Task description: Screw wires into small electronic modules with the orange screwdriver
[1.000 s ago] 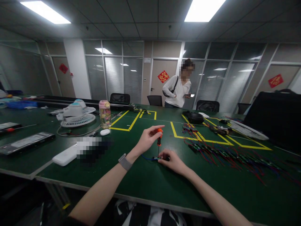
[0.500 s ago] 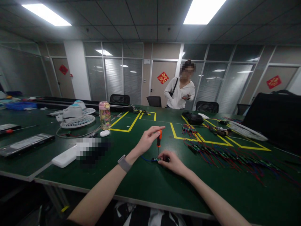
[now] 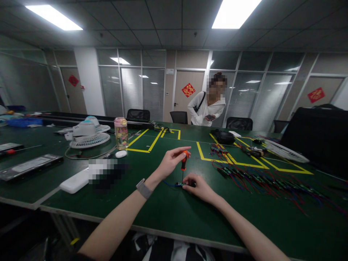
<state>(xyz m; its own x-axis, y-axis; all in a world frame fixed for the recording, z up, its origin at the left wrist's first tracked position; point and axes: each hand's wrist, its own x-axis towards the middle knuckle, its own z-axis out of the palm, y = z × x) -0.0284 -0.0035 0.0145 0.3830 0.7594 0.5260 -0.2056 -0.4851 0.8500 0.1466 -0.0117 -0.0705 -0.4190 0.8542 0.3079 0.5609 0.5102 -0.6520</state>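
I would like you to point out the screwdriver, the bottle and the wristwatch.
Screwdriver (image 3: pixel 183 165), head view: black part of handle.
Bottle (image 3: pixel 121 135), head view: its see-through body.
Wristwatch (image 3: pixel 145 189), head view: the grey strap.

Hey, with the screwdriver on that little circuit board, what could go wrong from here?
The screwdriver stands nearly upright in the left hand, its tip close to the right hand, so a slip might jab a finger. The small circuit board is held only at its right side, so it could twist. The blue wire on its left might get tugged.
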